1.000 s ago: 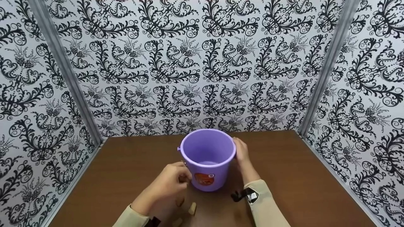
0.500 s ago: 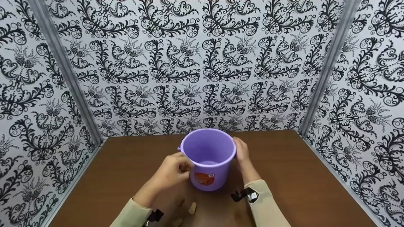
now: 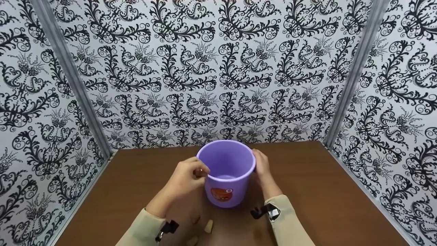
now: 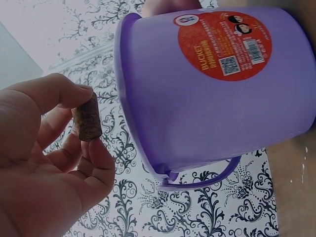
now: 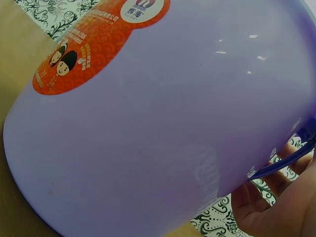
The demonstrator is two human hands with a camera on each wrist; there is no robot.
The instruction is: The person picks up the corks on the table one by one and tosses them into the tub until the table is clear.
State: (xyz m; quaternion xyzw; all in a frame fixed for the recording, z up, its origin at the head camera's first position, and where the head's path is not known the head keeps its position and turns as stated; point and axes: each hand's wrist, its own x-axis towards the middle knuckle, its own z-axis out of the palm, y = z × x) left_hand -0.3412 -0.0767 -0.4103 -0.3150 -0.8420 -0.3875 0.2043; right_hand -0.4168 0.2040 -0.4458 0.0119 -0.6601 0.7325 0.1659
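A purple bucket point(image 3: 227, 191) with an orange-red label stands upright on the brown table. Between thumb and fingers, my left hand point(image 3: 186, 177) pinches a small brown, mottled cork point(image 4: 88, 118). That hand is at the bucket's near left rim, and in the left wrist view the cork is just outside the rim. My right hand point(image 3: 262, 164) holds the bucket's right side near the rim. In the right wrist view, its curled fingers show beside the bucket handle point(image 5: 284, 165). The bucket's visible inside floor shows no contents; the rest of it is hidden.
Several small tan pieces, like the cork point(image 3: 209, 226), lie on the table point(image 3: 300, 191) in front of the bucket near my left forearm. Walls point(image 3: 218, 75) with black scroll patterns enclose the table at the back and sides.
My left hand has risen from beside the bucket's label to the level of its rim. The right hand and the bucket stay where they were.
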